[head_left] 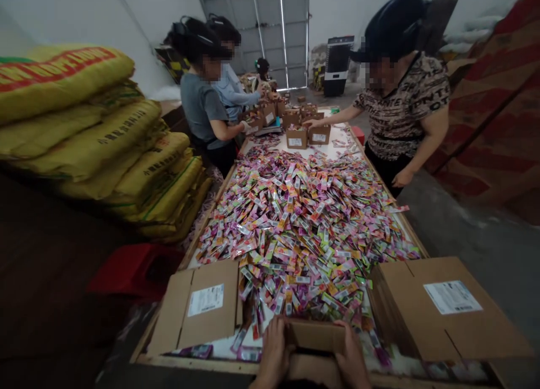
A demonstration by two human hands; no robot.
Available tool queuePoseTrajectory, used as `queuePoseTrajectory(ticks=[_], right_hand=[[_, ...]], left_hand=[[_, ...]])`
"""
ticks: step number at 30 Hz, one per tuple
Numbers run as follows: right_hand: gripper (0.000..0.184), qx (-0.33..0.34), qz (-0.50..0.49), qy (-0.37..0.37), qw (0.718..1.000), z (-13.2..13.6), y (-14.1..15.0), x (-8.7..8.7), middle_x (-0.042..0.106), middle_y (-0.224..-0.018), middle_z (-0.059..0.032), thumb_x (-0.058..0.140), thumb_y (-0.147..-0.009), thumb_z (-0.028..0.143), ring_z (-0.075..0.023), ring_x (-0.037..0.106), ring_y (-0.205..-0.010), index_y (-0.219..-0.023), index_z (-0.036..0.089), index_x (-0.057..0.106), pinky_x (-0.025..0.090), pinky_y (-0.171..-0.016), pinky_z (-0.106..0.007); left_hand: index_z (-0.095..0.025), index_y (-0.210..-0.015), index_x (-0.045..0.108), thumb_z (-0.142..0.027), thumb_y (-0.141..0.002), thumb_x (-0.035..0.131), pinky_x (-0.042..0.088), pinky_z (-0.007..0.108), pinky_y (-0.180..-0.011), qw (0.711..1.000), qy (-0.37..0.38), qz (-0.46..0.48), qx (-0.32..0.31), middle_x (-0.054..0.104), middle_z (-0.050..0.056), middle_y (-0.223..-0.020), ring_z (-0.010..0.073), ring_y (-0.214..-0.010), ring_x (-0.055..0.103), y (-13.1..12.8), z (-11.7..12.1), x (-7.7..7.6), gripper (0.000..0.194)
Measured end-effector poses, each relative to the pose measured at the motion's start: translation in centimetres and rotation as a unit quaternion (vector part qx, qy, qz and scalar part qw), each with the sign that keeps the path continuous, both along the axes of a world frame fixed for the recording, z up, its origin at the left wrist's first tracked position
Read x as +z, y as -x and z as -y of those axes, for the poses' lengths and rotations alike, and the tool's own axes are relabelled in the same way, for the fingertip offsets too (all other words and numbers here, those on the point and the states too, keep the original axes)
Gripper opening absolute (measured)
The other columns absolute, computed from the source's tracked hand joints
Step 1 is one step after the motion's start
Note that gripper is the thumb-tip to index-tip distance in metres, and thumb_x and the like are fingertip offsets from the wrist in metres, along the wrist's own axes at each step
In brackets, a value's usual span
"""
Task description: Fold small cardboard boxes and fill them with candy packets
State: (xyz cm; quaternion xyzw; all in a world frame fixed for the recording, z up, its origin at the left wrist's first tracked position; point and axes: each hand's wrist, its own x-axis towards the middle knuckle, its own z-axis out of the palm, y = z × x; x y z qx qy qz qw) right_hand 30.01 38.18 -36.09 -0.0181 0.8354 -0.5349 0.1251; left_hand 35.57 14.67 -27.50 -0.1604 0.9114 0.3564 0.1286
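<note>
At the near edge of the table, a small brown cardboard box (316,335) is held between my two hands. My left hand (274,349) grips its left side and my right hand (351,352) its right side. The lower part of the box is cut off by the frame. Just beyond it spreads a big heap of small colourful packets (295,226). Flattened cartons with a white label (198,304) lie left of my hands, and a taller stack of flat labelled cartons (447,310) lies to the right.
Filled boxes (296,138) stand at the table's far end. Co-workers are there: one in a grey shirt (205,102) at left, one in a patterned shirt (405,107) at right. Yellow sacks (105,135) are piled left, above a red stool (130,268). Red cartons (489,124) stand right.
</note>
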Motion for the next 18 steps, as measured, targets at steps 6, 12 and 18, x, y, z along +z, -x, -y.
queuePoseTrajectory(ticks=[6, 12, 18], right_hand=[[0.058, 0.077, 0.065, 0.057, 0.993, -2.1, 0.1, -1.2, 0.062, -0.126, -0.0177, 0.062, -0.065, 0.039, -0.0351, 0.059, -0.123, -0.119, 0.018, 0.057, 0.045, -0.107, -0.048], [0.063, 0.06, 0.127, 0.083, 0.987, -3.2, -0.8, -2.4, 0.058, -0.134, -0.0159, 0.058, -0.079, 0.063, -0.0321, 0.054, -0.131, -0.127, 0.023, 0.052, 0.046, -0.109, -0.047], [0.054, -0.02, 0.017, 0.028, 0.999, -0.9, -1.9, -2.8, 0.06, -0.132, -0.0182, 0.05, -0.09, 0.057, -0.0331, 0.054, -0.131, -0.126, 0.017, 0.051, 0.041, -0.113, -0.051]], left_hand=[[-0.013, -0.123, 0.056, -0.006, -0.067, 0.051, 0.023, 0.051, -0.118, 0.998, 0.051, 0.023, -0.03, 0.05, 0.018, -0.141, 0.032, -0.136, 0.038, -0.5, -0.5, 0.7, 0.056], [-0.015, -0.109, 0.056, -0.007, -0.067, 0.055, 0.033, 0.044, -0.114, 0.992, -0.108, -0.033, -0.052, 0.047, 0.017, -0.14, 0.028, -0.134, 0.041, -0.6, 0.5, 1.5, 0.043], [-0.016, -0.113, 0.063, -0.005, -0.076, 0.05, 0.028, 0.061, -0.117, 0.997, 0.021, -0.059, -0.054, 0.051, 0.02, -0.145, 0.0345, -0.14, 0.042, -0.2, 0.0, 0.7, 0.041]])
